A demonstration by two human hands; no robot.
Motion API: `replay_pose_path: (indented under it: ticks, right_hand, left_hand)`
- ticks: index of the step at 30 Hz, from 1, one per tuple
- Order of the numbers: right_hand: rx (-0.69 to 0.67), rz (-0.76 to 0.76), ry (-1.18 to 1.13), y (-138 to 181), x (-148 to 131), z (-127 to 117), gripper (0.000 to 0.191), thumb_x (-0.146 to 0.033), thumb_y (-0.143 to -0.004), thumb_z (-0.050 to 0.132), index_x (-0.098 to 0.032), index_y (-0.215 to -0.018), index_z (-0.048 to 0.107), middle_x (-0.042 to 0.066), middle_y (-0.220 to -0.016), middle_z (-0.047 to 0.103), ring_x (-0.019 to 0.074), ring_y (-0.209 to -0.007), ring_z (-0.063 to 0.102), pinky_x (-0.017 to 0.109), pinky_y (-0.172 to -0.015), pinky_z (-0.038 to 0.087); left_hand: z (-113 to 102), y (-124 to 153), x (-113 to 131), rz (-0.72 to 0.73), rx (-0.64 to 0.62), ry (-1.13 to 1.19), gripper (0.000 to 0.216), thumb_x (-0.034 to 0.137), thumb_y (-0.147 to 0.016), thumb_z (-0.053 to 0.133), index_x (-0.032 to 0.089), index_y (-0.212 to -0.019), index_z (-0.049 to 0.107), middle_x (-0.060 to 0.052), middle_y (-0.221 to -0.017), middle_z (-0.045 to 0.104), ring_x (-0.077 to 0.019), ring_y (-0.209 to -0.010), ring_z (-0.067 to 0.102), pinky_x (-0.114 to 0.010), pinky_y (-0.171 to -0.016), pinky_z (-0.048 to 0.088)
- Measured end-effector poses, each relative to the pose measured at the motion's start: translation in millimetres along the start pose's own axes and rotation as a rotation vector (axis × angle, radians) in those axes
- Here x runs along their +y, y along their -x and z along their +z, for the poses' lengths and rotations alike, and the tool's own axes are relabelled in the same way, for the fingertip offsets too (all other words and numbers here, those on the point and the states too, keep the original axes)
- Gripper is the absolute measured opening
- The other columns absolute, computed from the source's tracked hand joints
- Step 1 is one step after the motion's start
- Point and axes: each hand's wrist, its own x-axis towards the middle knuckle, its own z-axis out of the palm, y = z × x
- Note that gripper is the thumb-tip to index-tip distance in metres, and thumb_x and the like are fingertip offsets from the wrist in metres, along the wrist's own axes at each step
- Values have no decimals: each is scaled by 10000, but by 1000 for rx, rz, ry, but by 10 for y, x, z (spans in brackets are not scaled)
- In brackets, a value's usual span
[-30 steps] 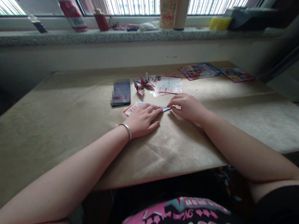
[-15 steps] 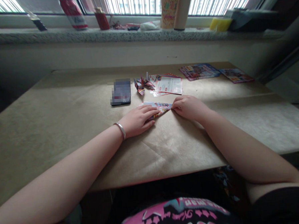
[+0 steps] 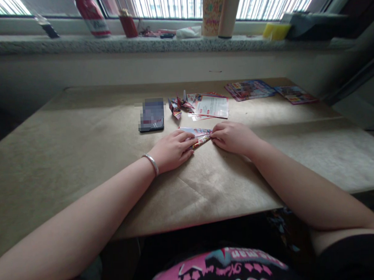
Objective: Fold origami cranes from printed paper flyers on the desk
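A small folded piece of printed paper [image 3: 199, 132] lies on the table between my hands, its narrow end pointing right. My left hand [image 3: 175, 149] rests flat on its left part, fingers stretched out and covering some of it. At the narrow right end, the fingers of my right hand [image 3: 229, 135] pinch the paper's tip. Just beyond the paper stand folded paper figures [image 3: 175, 108] in red and dark print. Beside them lie loose printed sheets [image 3: 213, 106], the top one mostly white with a red edge.
A phone [image 3: 152, 114] lies left of the figures. Printed card stacks [image 3: 250, 89] are at the table's back right. On the windowsill [image 3: 157, 44] stand a red-and-white can [image 3: 92, 17], a red container [image 3: 128, 26], a patterned cup [image 3: 212, 13] and a yellow item [image 3: 275, 31].
My right hand has shifted slightly left along the paper's right end. A fold line now shows across the paper between my hands. My left hand stays nearly in place.
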Motion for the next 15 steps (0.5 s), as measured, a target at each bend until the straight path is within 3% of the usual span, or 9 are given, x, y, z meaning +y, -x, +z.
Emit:
replay_pose_path:
  ticks: [9,15]
  right_hand:
    - [39,-129,-24,-8,-13,55,305,-274,-934,469,-235,-1069,740,81,-950,683,179,-812,567,297,-709,394]
    - [47,-97,-25,-23,-97,57,336,-296,-949,454,-248,-1168,704,87,-952,671,183,-835,564,293,-724,394]
  left_hand:
    - [40,-32,-23,-15,64,-21,363,227,-988,343,166,-1202,629,-82,-1213,651,-226,-1140,565,-420,-1042,442]
    - [62,-32,-39,1,79,-73,350,217,-952,423,190,-1248,609,-83,-1238,647,-233,-1157,573,-450,-1056,423]
